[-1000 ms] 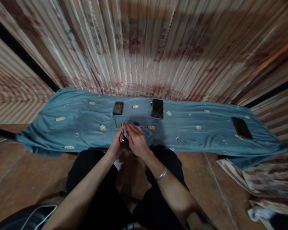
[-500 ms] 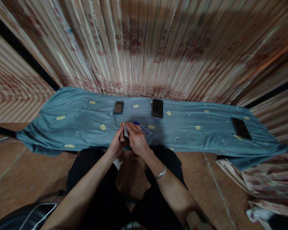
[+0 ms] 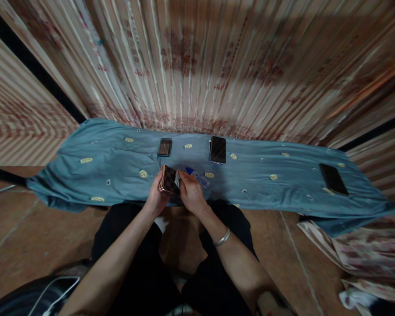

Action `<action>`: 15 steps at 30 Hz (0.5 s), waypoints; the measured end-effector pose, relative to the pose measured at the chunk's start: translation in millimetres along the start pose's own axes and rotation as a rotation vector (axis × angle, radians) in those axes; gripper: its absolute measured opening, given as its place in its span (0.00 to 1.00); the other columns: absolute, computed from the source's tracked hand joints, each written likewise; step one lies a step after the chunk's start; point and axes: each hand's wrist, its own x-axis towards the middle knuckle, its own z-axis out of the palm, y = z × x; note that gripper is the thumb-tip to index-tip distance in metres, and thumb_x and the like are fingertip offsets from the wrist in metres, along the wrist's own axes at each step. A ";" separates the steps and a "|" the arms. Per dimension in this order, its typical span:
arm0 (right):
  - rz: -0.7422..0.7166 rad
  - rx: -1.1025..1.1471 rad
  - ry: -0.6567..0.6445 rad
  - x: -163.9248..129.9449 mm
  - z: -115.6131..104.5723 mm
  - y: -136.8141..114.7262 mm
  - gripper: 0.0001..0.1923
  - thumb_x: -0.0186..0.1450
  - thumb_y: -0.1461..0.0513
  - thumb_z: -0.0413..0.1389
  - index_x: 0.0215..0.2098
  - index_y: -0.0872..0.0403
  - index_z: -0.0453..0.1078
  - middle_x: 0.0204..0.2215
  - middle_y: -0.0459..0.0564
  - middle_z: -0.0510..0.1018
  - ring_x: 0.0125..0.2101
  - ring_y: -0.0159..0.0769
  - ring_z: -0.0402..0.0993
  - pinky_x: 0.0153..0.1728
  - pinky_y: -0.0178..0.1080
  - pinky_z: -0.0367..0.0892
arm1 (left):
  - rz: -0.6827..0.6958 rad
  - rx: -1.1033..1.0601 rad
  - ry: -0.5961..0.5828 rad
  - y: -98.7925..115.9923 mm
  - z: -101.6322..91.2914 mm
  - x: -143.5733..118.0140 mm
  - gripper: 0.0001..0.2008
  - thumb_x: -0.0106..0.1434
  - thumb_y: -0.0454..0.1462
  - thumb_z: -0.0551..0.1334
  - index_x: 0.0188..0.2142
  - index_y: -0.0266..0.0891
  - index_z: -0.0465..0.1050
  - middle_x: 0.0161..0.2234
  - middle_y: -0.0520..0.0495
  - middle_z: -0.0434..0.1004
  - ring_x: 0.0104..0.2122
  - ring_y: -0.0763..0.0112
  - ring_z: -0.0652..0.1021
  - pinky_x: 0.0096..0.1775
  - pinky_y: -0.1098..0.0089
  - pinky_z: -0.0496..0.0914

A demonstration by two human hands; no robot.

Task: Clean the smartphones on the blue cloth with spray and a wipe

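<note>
My left hand (image 3: pixel 156 195) grips a phone (image 3: pixel 169 179) with a brown checkered back and shiny rose-gold edges, held tilted over the near side of the cloth-covered table (image 3: pixel 118 153). My right hand (image 3: pixel 191 193) is closed on a small whitish wipe (image 3: pixel 177 179) at the phone's right side; the fingers hide part of it. Just beyond my right hand lies a clear plastic packet (image 3: pixel 202 180) with a blue end.
Farther back sit a small dark item (image 3: pixel 165 147), blurred out, and a dark phone-like slab (image 3: pixel 217 149) on top of something thin. Another dark phone (image 3: pixel 333 179) lies at the right. A patterned curtain (image 3: pixel 191 79) hangs behind; black poles (image 3: pixel 52 87) flank the table.
The phone has turned so its checkered back faces up towards me. My right hand has shifted slightly right and down, baring more of that back.
</note>
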 end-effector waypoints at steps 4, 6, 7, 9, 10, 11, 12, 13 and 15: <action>-0.025 -0.002 0.011 -3.6 -0.3 -2.1 0.26 0.70 0.70 0.46 0.64 0.56 0.71 0.57 0.59 0.80 0.56 0.46 0.76 0.62 0.49 0.70 | 0.028 0.050 -0.013 -0.8 0.0 2.4 0.18 0.66 0.52 0.61 0.38 0.41 0.78 0.31 0.47 0.82 0.32 0.62 0.81 0.34 0.66 0.74; -0.033 -0.023 -0.005 -5.3 -1.2 -4.2 0.26 0.69 0.70 0.47 0.63 0.57 0.72 0.56 0.60 0.80 0.55 0.46 0.76 0.62 0.50 0.70 | 0.031 0.045 -0.003 0.0 1.6 2.8 0.19 0.67 0.53 0.60 0.40 0.41 0.79 0.31 0.47 0.82 0.33 0.62 0.81 0.33 0.65 0.74; -0.035 -0.036 -0.015 -5.9 -1.8 -5.4 0.26 0.69 0.71 0.47 0.62 0.57 0.72 0.56 0.60 0.80 0.55 0.47 0.76 0.62 0.51 0.69 | 0.024 0.036 0.003 0.6 2.5 2.8 0.19 0.68 0.52 0.59 0.40 0.41 0.79 0.31 0.47 0.82 0.32 0.62 0.81 0.33 0.66 0.74; -0.041 -0.064 -0.032 -6.8 -3.3 -7.9 0.25 0.69 0.71 0.47 0.61 0.57 0.73 0.57 0.61 0.80 0.56 0.48 0.75 0.63 0.52 0.68 | 0.009 0.017 0.014 1.7 4.0 2.7 0.18 0.69 0.51 0.58 0.40 0.41 0.79 0.31 0.48 0.82 0.30 0.63 0.80 0.31 0.66 0.74; -0.045 -0.077 -0.038 -7.0 -4.0 -9.0 0.25 0.69 0.71 0.47 0.61 0.58 0.73 0.57 0.61 0.80 0.56 0.49 0.75 0.63 0.52 0.68 | 0.007 0.012 0.011 1.9 4.3 2.8 0.18 0.69 0.51 0.57 0.39 0.41 0.79 0.30 0.48 0.82 0.30 0.64 0.80 0.31 0.67 0.74; -0.050 -0.086 -0.042 -7.2 -4.6 -10.0 0.25 0.69 0.71 0.47 0.61 0.58 0.73 0.57 0.62 0.80 0.56 0.49 0.75 0.64 0.53 0.67 | 0.007 0.011 0.004 1.8 4.4 3.2 0.18 0.69 0.51 0.58 0.38 0.41 0.78 0.30 0.48 0.82 0.31 0.64 0.81 0.32 0.67 0.74; -0.055 -0.093 -0.042 -7.5 -5.0 -10.9 0.25 0.69 0.71 0.47 0.61 0.59 0.73 0.57 0.63 0.79 0.56 0.49 0.75 0.64 0.53 0.67 | 0.010 0.012 -0.005 1.4 4.1 3.7 0.18 0.69 0.51 0.58 0.37 0.41 0.78 0.30 0.48 0.82 0.31 0.64 0.81 0.33 0.67 0.74; -0.061 -0.096 -0.040 -7.8 -5.2 -11.6 0.24 0.69 0.71 0.48 0.61 0.60 0.73 0.57 0.63 0.79 0.56 0.49 0.75 0.64 0.52 0.66 | 0.014 0.012 -0.014 0.6 3.6 4.5 0.18 0.69 0.52 0.58 0.36 0.41 0.78 0.29 0.48 0.81 0.32 0.64 0.81 0.34 0.67 0.75; -0.071 -0.092 -0.028 -8.5 -5.0 -12.8 0.24 0.70 0.70 0.48 0.61 0.60 0.73 0.57 0.63 0.79 0.56 0.48 0.75 0.64 0.51 0.67 | 0.026 0.015 -0.034 -1.8 2.2 6.4 0.19 0.67 0.53 0.60 0.35 0.41 0.77 0.28 0.49 0.81 0.32 0.64 0.81 0.35 0.67 0.75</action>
